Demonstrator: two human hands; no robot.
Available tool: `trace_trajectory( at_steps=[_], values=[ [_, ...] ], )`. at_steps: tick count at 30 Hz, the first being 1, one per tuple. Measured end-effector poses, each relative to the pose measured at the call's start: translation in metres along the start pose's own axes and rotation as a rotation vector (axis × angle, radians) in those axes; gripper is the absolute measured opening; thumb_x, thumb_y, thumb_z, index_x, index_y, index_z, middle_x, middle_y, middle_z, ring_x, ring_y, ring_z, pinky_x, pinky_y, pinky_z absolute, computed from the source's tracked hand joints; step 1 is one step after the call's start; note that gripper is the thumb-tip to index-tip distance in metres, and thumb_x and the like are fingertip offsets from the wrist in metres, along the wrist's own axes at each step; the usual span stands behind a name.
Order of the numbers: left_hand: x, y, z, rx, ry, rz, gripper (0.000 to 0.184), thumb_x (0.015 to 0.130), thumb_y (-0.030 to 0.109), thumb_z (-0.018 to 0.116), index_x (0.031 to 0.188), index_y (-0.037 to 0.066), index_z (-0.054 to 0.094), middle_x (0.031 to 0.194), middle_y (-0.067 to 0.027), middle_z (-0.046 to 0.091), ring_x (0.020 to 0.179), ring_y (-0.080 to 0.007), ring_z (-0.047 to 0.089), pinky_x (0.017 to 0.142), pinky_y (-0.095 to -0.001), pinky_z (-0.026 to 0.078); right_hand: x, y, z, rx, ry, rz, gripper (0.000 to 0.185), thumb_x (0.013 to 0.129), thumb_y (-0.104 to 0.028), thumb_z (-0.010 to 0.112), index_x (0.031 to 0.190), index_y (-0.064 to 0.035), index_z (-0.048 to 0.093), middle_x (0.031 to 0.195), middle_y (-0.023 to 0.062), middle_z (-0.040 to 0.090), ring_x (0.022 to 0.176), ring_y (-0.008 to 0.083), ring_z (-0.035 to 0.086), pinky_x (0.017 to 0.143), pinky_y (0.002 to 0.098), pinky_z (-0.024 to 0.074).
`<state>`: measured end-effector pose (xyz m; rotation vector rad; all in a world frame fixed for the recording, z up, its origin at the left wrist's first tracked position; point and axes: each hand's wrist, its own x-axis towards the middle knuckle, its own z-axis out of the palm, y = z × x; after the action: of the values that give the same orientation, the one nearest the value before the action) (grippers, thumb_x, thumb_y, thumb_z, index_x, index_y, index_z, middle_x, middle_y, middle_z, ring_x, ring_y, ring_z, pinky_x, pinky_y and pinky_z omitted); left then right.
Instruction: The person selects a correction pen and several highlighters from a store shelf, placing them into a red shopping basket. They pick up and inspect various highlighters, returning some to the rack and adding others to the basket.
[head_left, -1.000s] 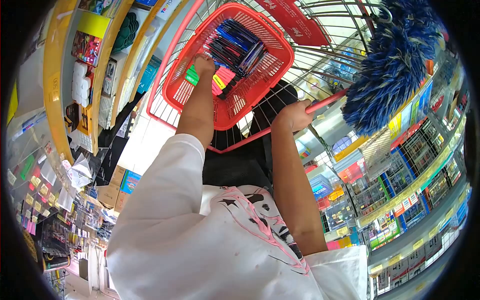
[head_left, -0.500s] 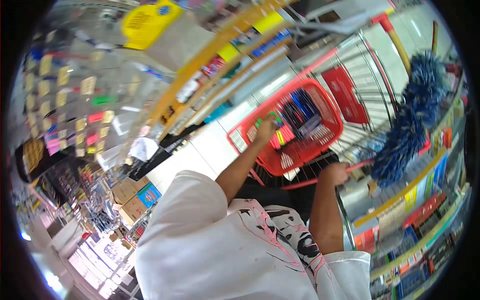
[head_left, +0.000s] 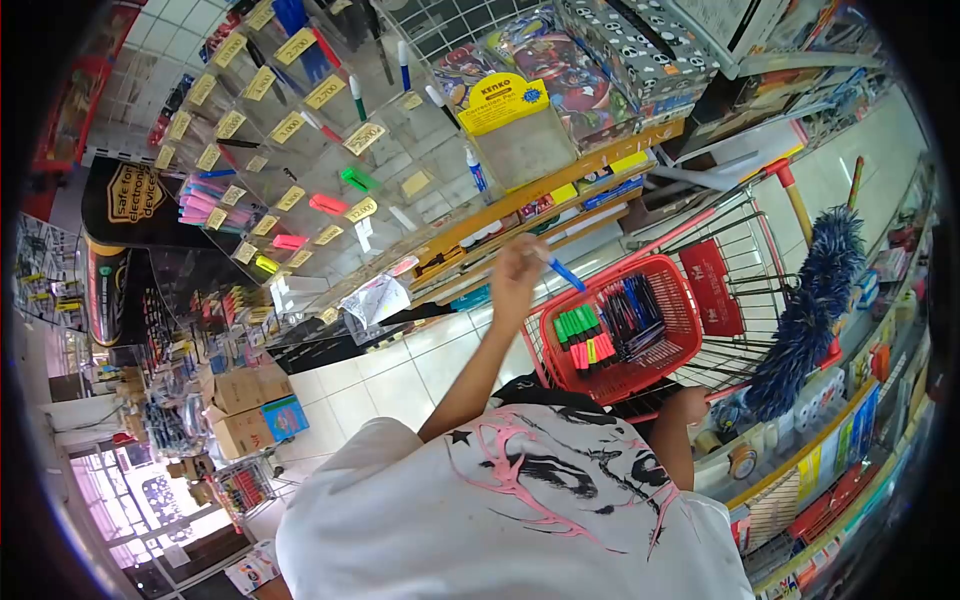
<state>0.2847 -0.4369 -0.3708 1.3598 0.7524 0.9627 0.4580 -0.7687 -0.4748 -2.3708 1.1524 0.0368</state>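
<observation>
Beside the red basket [head_left: 690, 352], the left hand [head_left: 518, 264] clasps a blue pen [head_left: 567, 274], the right hand [head_left: 688, 405] unclear in grip.

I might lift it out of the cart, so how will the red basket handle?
The red basket should be stiff, given its straight rim. Slotted walls suggest a light shell. The pens and highlighters look loose, so might slide if tilted.

Left hand [head_left: 518, 262] now out of the red basket [head_left: 688, 310], maybe a blue pen [head_left: 567, 274] now showing in it
</observation>
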Motion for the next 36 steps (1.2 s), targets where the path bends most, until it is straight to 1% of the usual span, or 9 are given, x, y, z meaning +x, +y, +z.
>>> trace_trajectory(
  at_steps=[3, 5, 8, 20, 25, 26, 27, 29, 36],
  values=[
    [0.039, 0.082, -0.019, -0.131, 0.278, 0.024, 0.035, 0.091, 0.003, 0.061, 0.123, 0.002, 0.048, 0.115, -0.0151, 0.064, 0.099, -0.0198, 0.064, 0.09, -0.0331, 0.052, 0.019, 0.019, 0.016, 0.126, -0.091, -0.138, 0.048, 0.087, -0.031, 0.047, 0.094, 0.0134, 0.062, 0.096, 0.0342, 0.064, 0.087, 0.0483, 0.064, 0.079, 0.0526, 0.05],
    [0.059, 0.126, -0.032, -0.432, 0.341, 0.089, 0.036, 0.092, 0.007, 0.062, 0.124, 0.001, 0.047, 0.12, -0.021, 0.061, 0.101, -0.0247, 0.065, 0.092, -0.0368, 0.053, 0.021, 0.02, 0.021, 0.134, -0.034, -0.045, 0.048, 0.086, -0.031, 0.048, 0.09, 0.0148, 0.062, 0.095, 0.0345, 0.064, 0.088, 0.0497, 0.063, 0.078, 0.0528, 0.0495],
    [0.071, 0.168, -0.046, -0.461, 0.358, 0.237, 0.039, 0.092, 0.01, 0.063, 0.126, 0.002, 0.046, 0.123, -0.0245, 0.058, 0.104, -0.0291, 0.064, 0.093, -0.0389, 0.053, 0.015, 0.013, 0.016, 0.148, -0.036, -0.038, 0.05, 0.086, -0.032, 0.049, 0.095, 0.0152, 0.062, 0.097, 0.0344, 0.064, 0.09, 0.0485, 0.063, 0.08, 0.0523, 0.0497],
    [0.05, 0.203, -0.061, -0.43, 0.3, 0.33, 0.036, 0.095, 0.009, 0.058, 0.128, 0.001, 0.044, 0.123, -0.0225, 0.058, 0.109, -0.0333, 0.062, 0.096, -0.039, 0.052, 0.019, 0.018, 0.019, 0.142, -0.028, -0.035, 0.044, 0.087, -0.03, 0.052, 0.093, 0.0132, 0.06, 0.096, 0.0325, 0.065, 0.087, 0.0461, 0.065, 0.077, 0.049, 0.0526],
    [0.053, 0.199, -0.063, -0.388, 0.303, 0.333, 0.033, 0.095, 0.006, 0.058, 0.125, 0.0, 0.047, 0.119, -0.0201, 0.06, 0.107, -0.0309, 0.063, 0.095, -0.0391, 0.052, 0.053, 0.052, 0.047, -0.149, -0.035, -0.48, 0.031, 0.089, -0.019, 0.051, 0.087, 0.0108, 0.06, 0.088, 0.0291, 0.066, 0.08, 0.0455, 0.066, 0.068, 0.047, 0.0547],
    [0.056, 0.195, -0.065, -0.251, 0.315, 0.329, 0.031, 0.094, 0.006, 0.059, 0.122, -0.001, 0.049, 0.118, -0.0191, 0.06, 0.105, -0.028, 0.063, 0.094, -0.0366, 0.052, 0.062, 0.054, 0.047, -0.545, -0.061, -0.728, 0.03, 0.089, -0.018, 0.051, 0.087, 0.0106, 0.06, 0.087, 0.0298, 0.065, 0.079, 0.0452, 0.066, 0.068, 0.0475, 0.0546],
    [0.06, 0.192, -0.066, -0.113, 0.326, 0.323, 0.029, 0.094, 0.006, 0.06, 0.12, -0.002, 0.051, 0.116, -0.0181, 0.061, 0.103, -0.0252, 0.064, 0.092, -0.0342, 0.051, 0.066, 0.059, 0.051, -0.546, -0.061, -0.723, 0.03, 0.089, -0.018, 0.051, 0.087, 0.0106, 0.06, 0.087, 0.0298, 0.065, 0.079, 0.0452, 0.066, 0.068, 0.0475, 0.0546],
    [0.068, 0.187, -0.067, -0.002, 0.32, 0.327, 0.027, 0.092, 0.007, 0.063, 0.117, -0.001, 0.054, 0.112, -0.0156, 0.063, 0.098, -0.0211, 0.064, 0.086, -0.0312, 0.051, 0.041, 0.039, 0.036, 0.16, -0.055, -0.224, 0.036, 0.088, -0.023, 0.05, 0.089, 0.0113, 0.061, 0.09, 0.0328, 0.065, 0.08, 0.046, 0.065, 0.07, 0.0503, 0.0534],
    [0.109, 0.173, -0.069, 0.549, 0.225, 0.363, 0.023, 0.087, 0.011, 0.069, 0.107, 0.002, 0.062, 0.101, -0.0096, 0.068, 0.084, -0.0179, 0.069, 0.071, -0.0296, 0.051, 0.018, 0.023, 0.019, 0.193, -0.046, -0.117, 0.045, 0.085, -0.03, 0.049, 0.087, 0.0131, 0.062, 0.089, 0.0353, 0.064, 0.085, 0.0501, 0.063, 0.078, 0.0547, 0.049]
  ],
)
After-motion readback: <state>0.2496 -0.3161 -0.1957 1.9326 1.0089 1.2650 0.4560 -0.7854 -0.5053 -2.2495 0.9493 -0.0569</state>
